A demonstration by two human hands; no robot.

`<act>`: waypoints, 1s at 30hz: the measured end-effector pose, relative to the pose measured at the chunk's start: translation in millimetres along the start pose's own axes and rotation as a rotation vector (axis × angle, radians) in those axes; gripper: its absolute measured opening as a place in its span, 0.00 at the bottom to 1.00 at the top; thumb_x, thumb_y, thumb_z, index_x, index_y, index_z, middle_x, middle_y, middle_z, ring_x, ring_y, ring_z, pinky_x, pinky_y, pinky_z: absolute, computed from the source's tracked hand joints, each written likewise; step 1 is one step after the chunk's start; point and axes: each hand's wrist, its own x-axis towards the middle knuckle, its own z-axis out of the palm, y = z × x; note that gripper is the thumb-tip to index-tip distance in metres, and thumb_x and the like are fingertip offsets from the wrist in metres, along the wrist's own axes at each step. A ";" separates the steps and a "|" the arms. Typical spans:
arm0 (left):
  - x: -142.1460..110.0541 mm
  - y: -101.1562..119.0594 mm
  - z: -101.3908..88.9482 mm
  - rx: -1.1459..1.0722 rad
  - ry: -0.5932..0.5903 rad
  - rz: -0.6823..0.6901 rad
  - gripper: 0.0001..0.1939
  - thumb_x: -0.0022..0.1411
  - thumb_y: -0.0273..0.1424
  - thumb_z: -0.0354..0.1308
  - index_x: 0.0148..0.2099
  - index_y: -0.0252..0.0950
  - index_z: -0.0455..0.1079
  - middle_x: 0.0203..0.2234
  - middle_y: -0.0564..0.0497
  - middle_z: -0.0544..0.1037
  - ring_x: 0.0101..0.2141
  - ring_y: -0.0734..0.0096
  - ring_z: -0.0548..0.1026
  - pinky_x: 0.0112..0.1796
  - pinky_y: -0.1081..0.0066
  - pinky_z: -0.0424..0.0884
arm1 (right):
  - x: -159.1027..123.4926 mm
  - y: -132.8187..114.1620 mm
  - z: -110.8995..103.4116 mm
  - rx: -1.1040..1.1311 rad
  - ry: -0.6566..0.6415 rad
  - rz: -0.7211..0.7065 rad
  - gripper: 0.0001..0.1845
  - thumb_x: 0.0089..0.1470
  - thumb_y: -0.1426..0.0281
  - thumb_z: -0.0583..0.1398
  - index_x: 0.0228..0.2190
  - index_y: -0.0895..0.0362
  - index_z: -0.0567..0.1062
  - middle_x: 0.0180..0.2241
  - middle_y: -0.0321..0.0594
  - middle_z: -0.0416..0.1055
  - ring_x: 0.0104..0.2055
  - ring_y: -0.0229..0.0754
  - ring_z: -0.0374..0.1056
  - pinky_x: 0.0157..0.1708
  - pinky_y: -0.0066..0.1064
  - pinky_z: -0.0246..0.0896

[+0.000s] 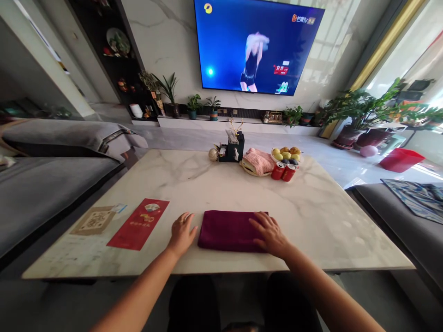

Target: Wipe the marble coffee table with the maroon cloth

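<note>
Hands flat and open, gripping nothing: left hand (182, 233) beside, right hand (270, 235) upon, folded maroon towel (228, 230) on marble table (328, 221).

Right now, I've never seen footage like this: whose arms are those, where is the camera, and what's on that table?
One picture, from a camera worn on a person's head, looking forward and down. The bare arms are that person's own. The left hand lies flat on the white marble table, touching the left edge of a folded dark purple cloth. The right hand presses flat on the cloth's right end. Neither hand grips anything. Left of them lies a red printed envelope. At the far edge are two red drink cans, a folded pink towel and a plate of fruit.
</note>
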 end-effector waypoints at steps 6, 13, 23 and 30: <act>-70.3 -106.5 -63.2 0.317 0.018 -0.064 0.25 0.71 0.40 0.51 0.63 0.34 0.71 0.62 0.29 0.77 0.61 0.37 0.77 0.61 0.38 0.75 | 31.8 -37.3 3.1 -0.108 -0.345 -0.309 0.46 0.61 0.53 0.70 0.75 0.43 0.63 0.78 0.50 0.56 0.80 0.67 0.49 0.75 0.71 0.47; -86.2 -98.9 -59.2 0.238 0.085 0.064 0.24 0.76 0.40 0.50 0.66 0.33 0.67 0.55 0.33 0.82 0.55 0.45 0.81 0.57 0.47 0.81 | 20.1 -13.4 7.6 -0.050 0.036 0.274 0.35 0.68 0.61 0.57 0.73 0.54 0.64 0.72 0.58 0.65 0.72 0.59 0.64 0.70 0.55 0.63; -86.6 40.1 33.0 -0.054 -0.094 0.131 0.33 0.68 0.30 0.61 0.74 0.41 0.63 0.59 0.38 0.79 0.58 0.48 0.79 0.60 0.46 0.79 | -39.7 -7.1 32.2 0.167 0.107 0.847 0.13 0.58 0.57 0.64 0.36 0.53 0.73 0.43 0.48 0.77 0.48 0.51 0.76 0.53 0.41 0.70; -84.3 21.1 20.5 -0.024 -0.118 0.135 0.33 0.64 0.26 0.60 0.71 0.44 0.69 0.59 0.42 0.80 0.59 0.55 0.80 0.61 0.52 0.78 | -0.6 -34.3 22.0 0.248 0.161 0.757 0.05 0.59 0.65 0.59 0.32 0.51 0.68 0.35 0.45 0.75 0.40 0.50 0.74 0.42 0.40 0.69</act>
